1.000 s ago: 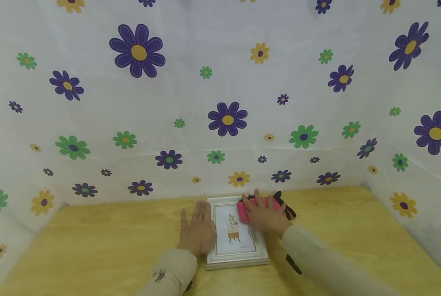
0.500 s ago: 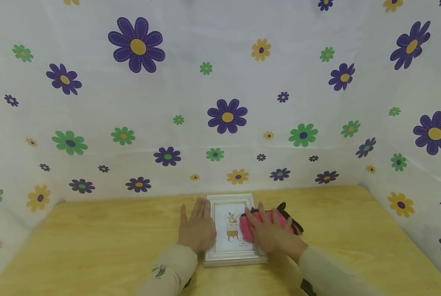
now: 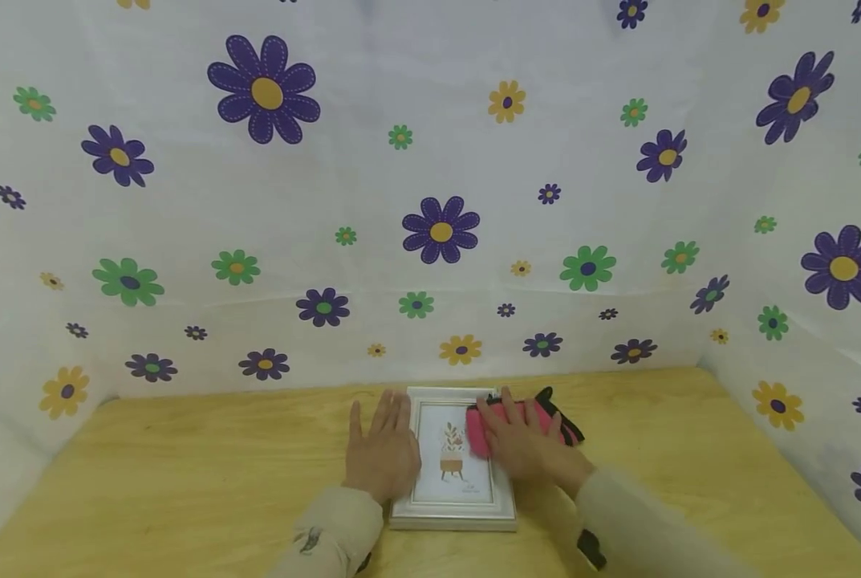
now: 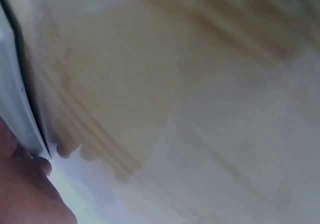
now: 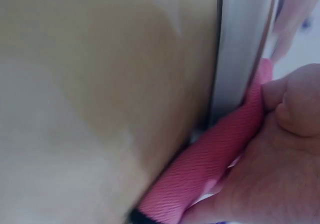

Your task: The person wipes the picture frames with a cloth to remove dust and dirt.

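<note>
A white picture frame lies face up on the wooden table, showing a print of a potted plant on a legged stand. My left hand rests along its left edge, fingers straight; the left wrist view catches part of this hand against the frame's side. Over the right border, my right hand presses a pink cloth with black edging, its fingers spread. Seen from the right wrist, the cloth drapes over the frame's side beneath the hand.
The light wooden table extends to both sides of the frame. Behind it and at the sides hangs a white sheet printed with purple, green and yellow flowers.
My right hand slid the pink cloth toward me along the frame's right side, then partly back away. The frame has turned slightly clockwise. My left hand stays at the left edge.
</note>
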{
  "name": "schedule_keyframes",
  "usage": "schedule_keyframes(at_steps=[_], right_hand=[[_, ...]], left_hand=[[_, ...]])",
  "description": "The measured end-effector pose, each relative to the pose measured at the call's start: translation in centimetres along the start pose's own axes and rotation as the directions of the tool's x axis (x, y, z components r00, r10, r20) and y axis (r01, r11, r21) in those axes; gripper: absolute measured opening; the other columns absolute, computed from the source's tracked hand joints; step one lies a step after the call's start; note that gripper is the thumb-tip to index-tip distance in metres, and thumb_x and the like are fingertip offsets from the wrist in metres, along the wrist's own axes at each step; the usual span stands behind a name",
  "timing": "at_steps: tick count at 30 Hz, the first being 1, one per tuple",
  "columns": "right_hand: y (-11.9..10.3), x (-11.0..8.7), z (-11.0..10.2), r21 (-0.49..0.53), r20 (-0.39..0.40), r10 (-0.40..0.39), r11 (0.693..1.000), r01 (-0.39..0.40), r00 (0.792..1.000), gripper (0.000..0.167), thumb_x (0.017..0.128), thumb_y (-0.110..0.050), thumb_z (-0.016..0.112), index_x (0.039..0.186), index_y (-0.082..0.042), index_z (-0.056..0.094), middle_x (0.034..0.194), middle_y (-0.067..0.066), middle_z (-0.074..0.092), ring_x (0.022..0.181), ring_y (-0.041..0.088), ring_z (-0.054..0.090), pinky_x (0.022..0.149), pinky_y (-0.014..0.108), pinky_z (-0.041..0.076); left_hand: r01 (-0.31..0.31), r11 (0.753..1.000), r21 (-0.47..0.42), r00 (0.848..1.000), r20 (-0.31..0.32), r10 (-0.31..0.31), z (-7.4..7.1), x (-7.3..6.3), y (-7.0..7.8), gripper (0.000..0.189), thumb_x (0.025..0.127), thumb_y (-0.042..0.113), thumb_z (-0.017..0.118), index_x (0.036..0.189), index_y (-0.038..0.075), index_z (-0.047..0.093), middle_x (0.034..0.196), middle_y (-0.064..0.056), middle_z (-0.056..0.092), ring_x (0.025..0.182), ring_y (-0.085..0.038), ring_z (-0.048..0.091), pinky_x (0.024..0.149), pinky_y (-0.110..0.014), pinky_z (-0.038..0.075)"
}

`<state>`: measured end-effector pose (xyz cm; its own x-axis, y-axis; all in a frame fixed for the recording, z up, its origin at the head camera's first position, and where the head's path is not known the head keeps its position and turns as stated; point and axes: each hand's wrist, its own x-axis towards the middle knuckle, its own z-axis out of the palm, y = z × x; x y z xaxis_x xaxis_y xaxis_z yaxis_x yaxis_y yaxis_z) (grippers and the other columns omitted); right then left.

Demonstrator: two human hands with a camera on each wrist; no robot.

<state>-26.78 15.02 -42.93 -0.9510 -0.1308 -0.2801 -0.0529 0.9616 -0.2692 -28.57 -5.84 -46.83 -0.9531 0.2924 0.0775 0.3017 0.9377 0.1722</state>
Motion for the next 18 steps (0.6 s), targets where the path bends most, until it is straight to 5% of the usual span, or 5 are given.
schedule_keyframes(at_steps=[3,5,13,18], right_hand=[[-0.2,-2.6,0.7,-0.014,0.007,-0.046,0.999,0.046,0.999,0.053,0.103,-0.032,0.037,0.153,-0.028,0.021,0.159,0.013,0.004,0.140,0.047,0.005,0.096,0.077,-0.003],[-0.3,-2.5,0.9,-0.030,-0.021,-0.043,0.999,0.042,0.999,0.053,0.103,-0.032,0.036,0.153,-0.028,0.021,0.159,0.012,0.006,0.139,0.048,0.006,0.096,0.078,-0.002],[-0.7,3.6,0.3,0.000,-0.084,0.065,0.998,-0.065,0.994,0.055,0.103,-0.038,0.032,0.154,-0.029,0.015,0.159,0.012,0.002,0.139,0.049,0.002,0.098,0.075,-0.004],[-0.2,-0.8,0.6,-0.074,-0.011,-0.077,0.994,0.076,0.997,0.054,0.103,-0.035,0.035,0.154,-0.026,0.020,0.159,0.010,0.004,0.140,0.046,0.007,0.099,0.075,0.001]], left_hand=[[-0.002,1.000,-0.002,1.000,-0.006,0.002,-0.2,-0.1,-0.1,0.053,0.101,0.024,0.027,0.149,0.002,0.027,0.154,-0.008,0.027,0.144,-0.024,0.012,0.112,-0.054,-0.005],[-0.004,1.000,-0.014,1.000,-0.011,0.004,-0.3,0.0,-0.2,0.054,0.101,0.024,0.027,0.149,0.002,0.027,0.154,-0.009,0.026,0.144,-0.024,0.012,0.112,-0.054,-0.004],[0.009,1.000,0.001,1.000,-0.016,-0.009,0.3,0.0,-0.5,0.054,0.100,0.025,0.027,0.148,0.000,0.029,0.153,-0.011,0.028,0.143,-0.026,0.015,0.112,-0.054,-0.001],[0.035,0.999,0.014,0.997,-0.065,-0.034,0.1,0.0,-0.4,0.054,0.100,0.024,0.029,0.148,0.001,0.031,0.152,-0.010,0.031,0.143,-0.025,0.017,0.112,-0.054,-0.003]])
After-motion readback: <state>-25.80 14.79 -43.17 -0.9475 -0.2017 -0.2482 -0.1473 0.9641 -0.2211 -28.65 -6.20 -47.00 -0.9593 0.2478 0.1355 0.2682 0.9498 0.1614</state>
